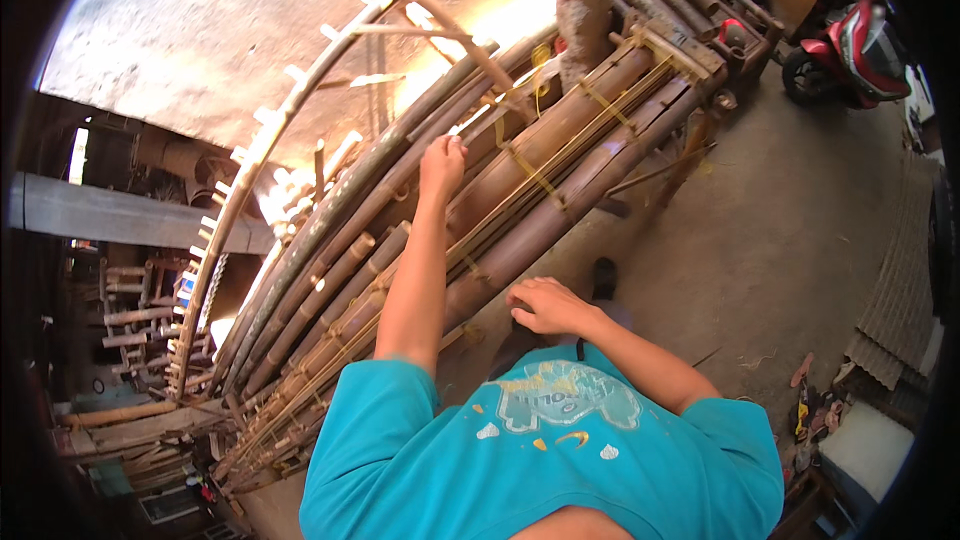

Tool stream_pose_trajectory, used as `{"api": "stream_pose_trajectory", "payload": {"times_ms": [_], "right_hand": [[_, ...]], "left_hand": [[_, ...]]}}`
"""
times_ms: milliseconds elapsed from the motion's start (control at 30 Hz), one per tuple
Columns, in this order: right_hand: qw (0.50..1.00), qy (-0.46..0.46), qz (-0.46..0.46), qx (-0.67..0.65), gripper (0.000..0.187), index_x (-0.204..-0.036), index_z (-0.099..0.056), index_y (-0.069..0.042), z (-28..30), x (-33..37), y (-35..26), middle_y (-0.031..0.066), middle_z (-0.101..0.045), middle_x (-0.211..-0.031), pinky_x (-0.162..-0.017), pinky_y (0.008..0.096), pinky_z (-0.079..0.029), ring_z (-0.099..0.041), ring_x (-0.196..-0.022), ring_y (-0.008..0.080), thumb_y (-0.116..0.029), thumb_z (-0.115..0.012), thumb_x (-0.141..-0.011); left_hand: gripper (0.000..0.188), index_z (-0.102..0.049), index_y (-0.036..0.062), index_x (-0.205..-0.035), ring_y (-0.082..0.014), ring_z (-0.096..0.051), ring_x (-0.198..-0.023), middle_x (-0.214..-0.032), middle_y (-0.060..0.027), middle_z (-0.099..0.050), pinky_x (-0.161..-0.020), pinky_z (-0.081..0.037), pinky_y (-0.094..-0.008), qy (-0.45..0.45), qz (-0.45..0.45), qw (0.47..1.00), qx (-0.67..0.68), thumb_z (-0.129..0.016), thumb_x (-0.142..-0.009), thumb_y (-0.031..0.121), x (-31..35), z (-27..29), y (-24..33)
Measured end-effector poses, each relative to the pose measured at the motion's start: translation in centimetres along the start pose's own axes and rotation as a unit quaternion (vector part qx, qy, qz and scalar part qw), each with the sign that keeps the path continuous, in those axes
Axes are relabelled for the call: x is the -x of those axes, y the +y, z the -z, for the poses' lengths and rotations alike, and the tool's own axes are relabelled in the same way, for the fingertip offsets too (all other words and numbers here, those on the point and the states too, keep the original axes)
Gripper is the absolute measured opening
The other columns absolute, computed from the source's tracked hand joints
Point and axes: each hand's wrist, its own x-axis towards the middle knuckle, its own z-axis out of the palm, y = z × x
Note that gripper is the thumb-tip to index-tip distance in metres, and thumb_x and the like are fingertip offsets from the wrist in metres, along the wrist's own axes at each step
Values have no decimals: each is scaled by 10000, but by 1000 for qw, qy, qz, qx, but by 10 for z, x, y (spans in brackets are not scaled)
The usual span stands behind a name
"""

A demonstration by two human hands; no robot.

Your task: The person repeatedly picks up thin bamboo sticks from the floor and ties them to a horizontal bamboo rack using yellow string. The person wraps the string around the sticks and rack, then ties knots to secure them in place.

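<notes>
Here | left hand (443, 162) curled, grip unclear | bamboo poles (545, 142) beneath | right hand (545, 306) half-spread, apart

Lit strongly from beyond the far edge of the long brown bamboo-pole stack (508, 258); burnt out to white beside the rough grey-brown concrete post (578, 10); dim past the stack's left end; bent toward rim, black at corners.

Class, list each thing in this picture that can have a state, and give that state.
Left hand: curled, over the bamboo; grip unclear
Right hand: loosely bent, near the waist
Bamboo poles: lying side by side
Yellow ties: wrapped around poles
Curved rail: arced, short pegs jutting out
Red motorbike: upright, standing on the floor
T-shirt: worn
</notes>
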Motion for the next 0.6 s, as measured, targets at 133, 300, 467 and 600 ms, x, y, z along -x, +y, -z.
{"api": "stream_pose_trajectory", "payload": {"times_ms": [133, 300, 467, 600], "right_hand": [[716, -6, -268, -645, 187, -1061, -617, -156, -59, -10, -27, 65, -660, -982, -821, 354, -479, -628, -897, 188, -306, -573, -960], [604, 404, 118, -677, 143, -832, -531, -102, -54, -92, -102, 17, -491, -754, -791, 267, -431, -505, -800, 109, -136, -469, -956], [958, 236, 162, -4, 399, -938, -702, -54, -9, -203, -115, 132, -677, -864, -765, 399, -511, -641, -823, 313, -361, -453, -992], [992, 51, -40, 108, 472, -980, -705, -37, 18, -219, -65, 103, -645, -773, -740, 361, -494, -616, -770, 277, -420, -430, -1010]], "left_hand": [[340, -644, 0, -1114, -420, -629, -1000, -1058, -235, -671, -874, -490, -457, -2, -8, 990, -143, -472, -973, 258, 102, 74, -44], [305, -566, 33, -1111, -298, -615, -975, -1042, -167, -660, -867, -414, -419, -38, -110, 970, -213, -629, -904, 249, 189, 52, -54], [318, -599, 41, -1201, -368, -619, -1037, -1078, -208, -670, -879, -382, -502, 32, -121, 966, -226, -501, -991, 259, 186, 31, -64], [271, -650, 92, -1125, -337, -632, -998, -1018, -195, -684, -916, -314, -476, -43, -51, 993, -97, -474, -1011, 265, 190, 56, -38]]}}
